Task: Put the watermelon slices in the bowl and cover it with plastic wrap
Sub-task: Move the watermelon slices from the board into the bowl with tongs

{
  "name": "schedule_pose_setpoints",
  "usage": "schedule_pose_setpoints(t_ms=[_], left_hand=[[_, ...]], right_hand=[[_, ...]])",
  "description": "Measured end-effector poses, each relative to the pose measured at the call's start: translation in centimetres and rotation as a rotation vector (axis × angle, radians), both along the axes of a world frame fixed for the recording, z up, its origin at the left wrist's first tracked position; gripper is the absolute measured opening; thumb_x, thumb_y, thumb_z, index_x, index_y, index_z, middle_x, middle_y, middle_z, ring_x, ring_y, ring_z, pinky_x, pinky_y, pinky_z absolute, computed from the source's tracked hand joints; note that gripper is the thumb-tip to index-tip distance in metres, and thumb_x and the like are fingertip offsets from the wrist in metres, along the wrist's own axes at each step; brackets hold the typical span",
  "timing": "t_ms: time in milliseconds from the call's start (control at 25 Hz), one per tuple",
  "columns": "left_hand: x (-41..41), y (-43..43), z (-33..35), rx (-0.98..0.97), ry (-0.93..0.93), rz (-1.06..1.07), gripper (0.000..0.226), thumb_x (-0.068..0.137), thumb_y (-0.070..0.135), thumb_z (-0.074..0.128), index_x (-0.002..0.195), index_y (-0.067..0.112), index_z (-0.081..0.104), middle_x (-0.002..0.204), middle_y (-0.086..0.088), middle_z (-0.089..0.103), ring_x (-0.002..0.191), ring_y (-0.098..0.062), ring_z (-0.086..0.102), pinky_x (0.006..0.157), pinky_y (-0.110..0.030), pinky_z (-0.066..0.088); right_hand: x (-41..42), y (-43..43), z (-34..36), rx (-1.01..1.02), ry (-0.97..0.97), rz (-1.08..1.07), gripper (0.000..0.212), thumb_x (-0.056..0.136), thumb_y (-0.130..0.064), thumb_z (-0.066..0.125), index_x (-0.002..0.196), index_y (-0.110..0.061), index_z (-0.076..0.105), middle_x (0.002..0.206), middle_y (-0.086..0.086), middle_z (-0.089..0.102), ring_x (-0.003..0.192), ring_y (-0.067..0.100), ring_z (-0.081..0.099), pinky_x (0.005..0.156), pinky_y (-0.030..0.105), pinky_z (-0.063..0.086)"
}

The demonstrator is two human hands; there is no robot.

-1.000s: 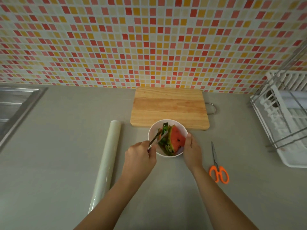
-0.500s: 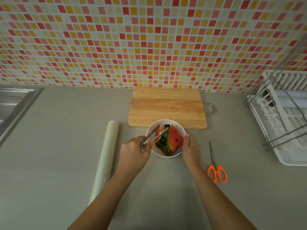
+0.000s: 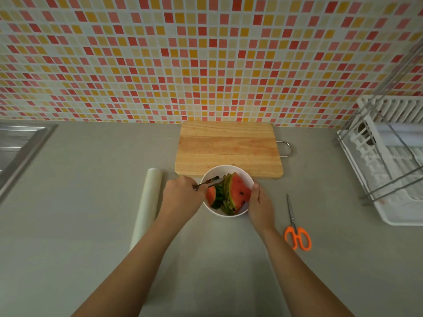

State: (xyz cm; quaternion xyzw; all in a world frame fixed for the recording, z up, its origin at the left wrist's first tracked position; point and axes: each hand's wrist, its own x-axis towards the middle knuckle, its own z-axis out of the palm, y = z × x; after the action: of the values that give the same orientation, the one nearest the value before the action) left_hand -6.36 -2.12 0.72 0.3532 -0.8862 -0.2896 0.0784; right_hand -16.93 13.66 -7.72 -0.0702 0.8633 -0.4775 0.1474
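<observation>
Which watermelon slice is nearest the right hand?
The big slice showing its seeded red face, at the right side of the bowl; the smaller red piece sits left, by the tongs.

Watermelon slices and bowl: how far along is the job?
Done: red watermelon slices stand in the round white bowl. In hand: left hand holds metal tongs among them; right hand holds the rim. Left: the pale plastic-wrap roll lies unused beside the left hand, bowl uncovered.
</observation>
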Motion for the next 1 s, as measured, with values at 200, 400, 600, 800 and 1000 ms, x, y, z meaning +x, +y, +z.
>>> schedule_pose_setpoints(t_ms=[200,400,600,800,1000], left_hand=[[-0.5,0.8,0.3,0.007,-0.039,-0.037,0.047,0.088,0.034,0.057,0.048,0.015,0.043,0.049,0.0,0.046,0.047,-0.015,0.04,0.045,-0.024,0.028],[-0.7,-1.3,1.4,-0.079,0.259,0.031,0.026,0.088,0.032,0.061,0.077,0.011,0.072,0.058,-0.008,0.064,0.052,-0.019,0.051,0.044,-0.013,0.034],[-4.9,-5.8,-1.7,0.054,0.024,0.148,0.033,0.09,0.024,0.051,0.071,-0.001,0.061,0.06,-0.009,0.053,0.062,-0.025,0.048,0.049,-0.031,0.032],[-10.5,-7.1,-4.5,-0.096,-0.021,0.189,0.036,0.092,0.029,0.049,0.094,-0.004,0.063,0.096,-0.019,0.062,0.085,-0.03,0.055,0.071,-0.038,0.045],[-13.9,-7.8,-6.0,-0.05,-0.041,0.239,0.033,0.097,0.023,0.043,0.099,-0.005,0.061,0.115,-0.019,0.054,0.104,-0.032,0.051,0.087,-0.041,0.045]], right_hand=[[0.1,0.0,0.2,0.006,-0.009,0.022,0.044,0.098,-0.042,0.019,0.111,-0.022,0.057,0.094,-0.002,0.058,0.092,0.022,0.055,0.077,0.033,0.041],[0.1,0.1,0.2,-0.002,-0.013,0.01,0.044,0.098,-0.042,0.02,0.112,-0.023,0.057,0.094,-0.002,0.058,0.09,0.021,0.055,0.077,0.034,0.041],[-0.1,0.1,-0.2,0.01,-0.034,-0.009,0.043,0.098,-0.043,0.02,0.113,-0.024,0.056,0.094,-0.006,0.055,0.088,0.016,0.05,0.077,0.031,0.037],[-0.2,0.0,-1.0,0.027,-0.016,-0.043,0.042,0.098,-0.04,0.023,0.104,-0.019,0.058,0.08,-0.004,0.055,0.078,0.017,0.052,0.069,0.03,0.035],[-0.2,0.2,-1.5,0.026,-0.009,-0.04,0.041,0.098,-0.042,0.023,0.105,-0.022,0.058,0.08,-0.002,0.06,0.078,0.019,0.057,0.07,0.031,0.04]])
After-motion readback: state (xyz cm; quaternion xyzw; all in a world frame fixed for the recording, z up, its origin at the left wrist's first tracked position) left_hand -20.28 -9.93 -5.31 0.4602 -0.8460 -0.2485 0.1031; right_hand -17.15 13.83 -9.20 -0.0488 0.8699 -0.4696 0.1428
